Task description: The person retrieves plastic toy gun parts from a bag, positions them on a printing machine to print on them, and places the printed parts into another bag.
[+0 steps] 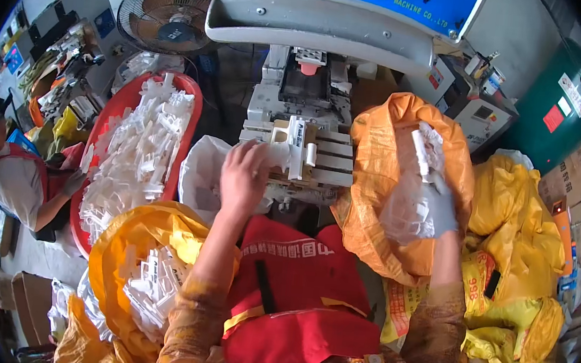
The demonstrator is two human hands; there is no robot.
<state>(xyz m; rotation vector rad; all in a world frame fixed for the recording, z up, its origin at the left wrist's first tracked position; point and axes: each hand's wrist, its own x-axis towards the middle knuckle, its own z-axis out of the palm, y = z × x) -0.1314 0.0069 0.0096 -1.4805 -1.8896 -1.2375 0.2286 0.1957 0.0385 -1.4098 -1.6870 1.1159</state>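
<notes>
White plastic part: located on the slotted machine bed, just beyond and to the right of the left hand's fingertips. Findings follow, near to far.

Beside the left forearm, an open yellow sack holds loose white pieces. Its slack rim lies close to the sleeve; a snag there could, in my judgement, tip pieces out.

The hands are well apart. The left hand reaches the near left end of the part; its fingers are blurred, and I cannot tell whether they grip or merely touch. An uneven push at that end would likely turn the part out of line on the bed.

The right hand, in a pale glove, is inside the mouth of an orange sack, at another white piece. Whether its grip is closed cannot be told. A loose hold could let that piece drop and scuff others.

Beyond the left hand stands a red tub heaped to its rim; a knock could spill it.

Farther on, past the part, is a pink pad. Should the mechanism cycle while fingers remain at the bed, pinching is the chief hazard.
</notes>
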